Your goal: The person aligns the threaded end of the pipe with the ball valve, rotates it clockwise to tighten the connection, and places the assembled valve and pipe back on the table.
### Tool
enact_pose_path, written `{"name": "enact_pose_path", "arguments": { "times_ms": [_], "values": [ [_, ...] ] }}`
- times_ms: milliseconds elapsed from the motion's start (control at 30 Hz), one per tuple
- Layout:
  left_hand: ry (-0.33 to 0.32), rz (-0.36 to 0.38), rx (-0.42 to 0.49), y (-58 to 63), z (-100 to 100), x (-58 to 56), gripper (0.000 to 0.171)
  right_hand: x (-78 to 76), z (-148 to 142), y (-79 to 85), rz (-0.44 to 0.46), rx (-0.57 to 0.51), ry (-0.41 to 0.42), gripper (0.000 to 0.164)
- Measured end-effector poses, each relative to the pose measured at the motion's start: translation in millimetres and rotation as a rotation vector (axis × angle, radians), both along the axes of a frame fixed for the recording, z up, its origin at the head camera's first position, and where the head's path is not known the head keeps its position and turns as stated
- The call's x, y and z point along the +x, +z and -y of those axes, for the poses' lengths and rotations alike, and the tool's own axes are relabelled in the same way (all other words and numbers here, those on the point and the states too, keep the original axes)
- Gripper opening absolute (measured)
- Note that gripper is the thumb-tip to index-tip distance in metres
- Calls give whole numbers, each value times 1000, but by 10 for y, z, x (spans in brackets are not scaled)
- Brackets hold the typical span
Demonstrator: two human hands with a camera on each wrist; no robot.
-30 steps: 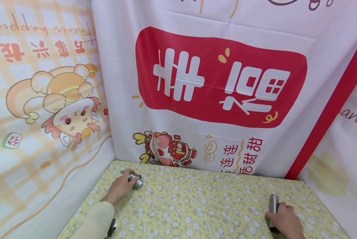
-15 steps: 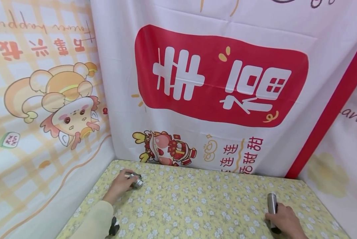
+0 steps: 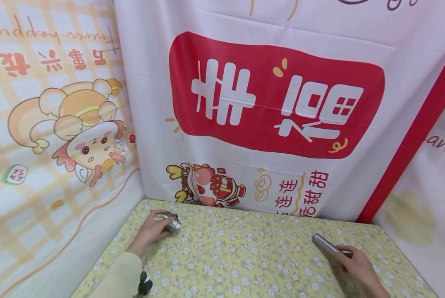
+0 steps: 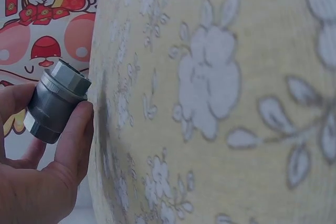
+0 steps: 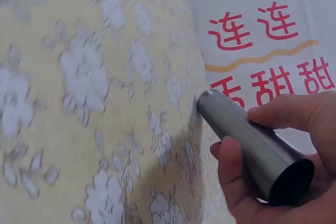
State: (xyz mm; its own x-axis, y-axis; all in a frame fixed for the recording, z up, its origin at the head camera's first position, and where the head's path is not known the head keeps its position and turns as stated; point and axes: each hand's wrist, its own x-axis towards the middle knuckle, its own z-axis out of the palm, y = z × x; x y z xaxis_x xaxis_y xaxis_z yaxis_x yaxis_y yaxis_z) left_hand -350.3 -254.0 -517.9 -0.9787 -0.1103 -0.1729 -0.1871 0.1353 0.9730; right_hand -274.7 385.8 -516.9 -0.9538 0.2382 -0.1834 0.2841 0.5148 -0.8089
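At the far left of the table, my left hand [image 3: 151, 231] grips a short metal pipe fitting [image 3: 174, 224]. The left wrist view shows this pipe fitting [image 4: 56, 100] with hexagonal ends and a round, darker grey middle, held between thumb and fingers. On the right side, a straight metal tube [image 3: 324, 244] slants forward and left from my right hand [image 3: 359, 265]. In the right wrist view the tube [image 5: 247, 140] has a smooth, shiny wall and a dark open near end. Fingers and thumb hold it from both sides, its far end close over the cloth.
A yellow cloth with white flowers [image 3: 245, 256] covers the table. White printed curtains [image 3: 151, 136] rise right behind its back edge and along both sides. A small black object [image 3: 145, 283] shows beside the left sleeve [image 3: 118, 275].
The tube has swung from nearly straight ahead to slanting left, with the right hand turning and lifting a little. The left hand has turned the pipe fitting slightly and shifted it a bit right.
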Motion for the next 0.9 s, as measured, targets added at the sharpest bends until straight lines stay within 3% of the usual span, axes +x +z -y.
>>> {"name": "enact_pose_path", "arguments": {
  "times_ms": [167,467,700,900],
  "values": [
    [-53,-28,41,34,-57,12,62,-53,9,-3,-30,-48,-33,65],
    [-56,-28,110,51,-148,-9,53,-97,92,40,-100,-120,-93,66],
    [-37,-32,179,75,-249,-17,51,-123,154,21,-155,-262,-121,62],
    [-16,-40,165,104,-332,-20,48,-138,263,49,-196,-440,-122,42]
  ]
}}
